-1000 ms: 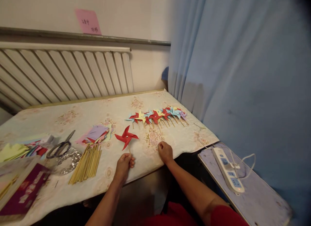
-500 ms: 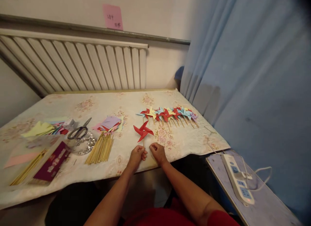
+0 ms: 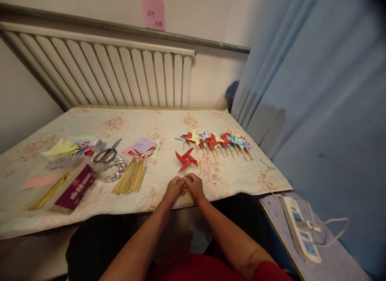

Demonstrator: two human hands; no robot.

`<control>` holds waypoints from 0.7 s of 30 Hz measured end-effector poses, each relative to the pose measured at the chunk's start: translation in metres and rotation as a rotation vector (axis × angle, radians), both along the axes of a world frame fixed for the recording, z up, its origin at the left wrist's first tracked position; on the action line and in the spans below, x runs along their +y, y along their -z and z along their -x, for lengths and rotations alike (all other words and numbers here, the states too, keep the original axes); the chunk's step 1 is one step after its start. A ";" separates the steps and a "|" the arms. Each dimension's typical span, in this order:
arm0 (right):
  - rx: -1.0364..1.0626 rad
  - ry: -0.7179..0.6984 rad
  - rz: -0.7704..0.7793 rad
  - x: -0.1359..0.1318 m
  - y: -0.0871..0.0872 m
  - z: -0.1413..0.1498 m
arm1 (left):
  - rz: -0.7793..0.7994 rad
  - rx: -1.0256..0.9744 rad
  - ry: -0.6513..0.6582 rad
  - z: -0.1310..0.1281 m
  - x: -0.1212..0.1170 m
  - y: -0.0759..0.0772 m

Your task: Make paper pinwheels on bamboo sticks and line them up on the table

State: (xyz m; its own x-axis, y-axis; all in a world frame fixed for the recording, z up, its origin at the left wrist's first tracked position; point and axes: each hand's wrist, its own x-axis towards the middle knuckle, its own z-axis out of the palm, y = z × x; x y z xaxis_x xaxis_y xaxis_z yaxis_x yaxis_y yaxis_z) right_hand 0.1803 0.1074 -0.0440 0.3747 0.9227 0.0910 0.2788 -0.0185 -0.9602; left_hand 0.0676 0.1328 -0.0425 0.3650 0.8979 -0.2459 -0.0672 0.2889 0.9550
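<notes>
A red paper pinwheel (image 3: 186, 160) stands out just beyond my hands, its blades spread above the floral cloth. My left hand (image 3: 174, 190) is closed round the lower part of its stick, most of which the fingers hide. Fingers bent in a pinch, my right hand (image 3: 194, 186) meets the left at the stick. Behind them lies a row of finished pinwheels (image 3: 212, 141) in red, yellow, blue and purple. Left of my hands is a bundle of thin wooden sticks (image 3: 131, 176), with a stack of coloured paper squares (image 3: 144, 146) behind it.
Scissors (image 3: 106, 153) lie by a clear bag of small shiny pieces (image 3: 113, 169). Further left are a purple box (image 3: 75, 188), more sticks (image 3: 50, 191) and folded yellow paper (image 3: 64, 147). A power strip (image 3: 301, 228) sits on a side surface beside the blue curtain (image 3: 319, 124).
My right hand has moved left and now touches my left hand at the pinwheel's stick. The whole view has shifted slightly, moving the table things to the right in the picture.
</notes>
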 end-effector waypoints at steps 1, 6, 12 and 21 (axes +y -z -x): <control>-0.007 -0.002 -0.004 0.000 0.000 0.002 | 0.002 0.000 0.003 0.000 0.000 0.000; -0.050 0.009 -0.022 0.001 0.004 0.003 | 0.012 0.003 0.021 0.001 0.000 -0.002; -0.072 -0.005 -0.021 0.001 0.004 0.003 | 0.022 0.003 0.030 0.000 0.001 0.000; -0.090 -0.004 -0.020 0.001 0.005 0.003 | 0.009 0.011 0.040 0.001 0.001 0.004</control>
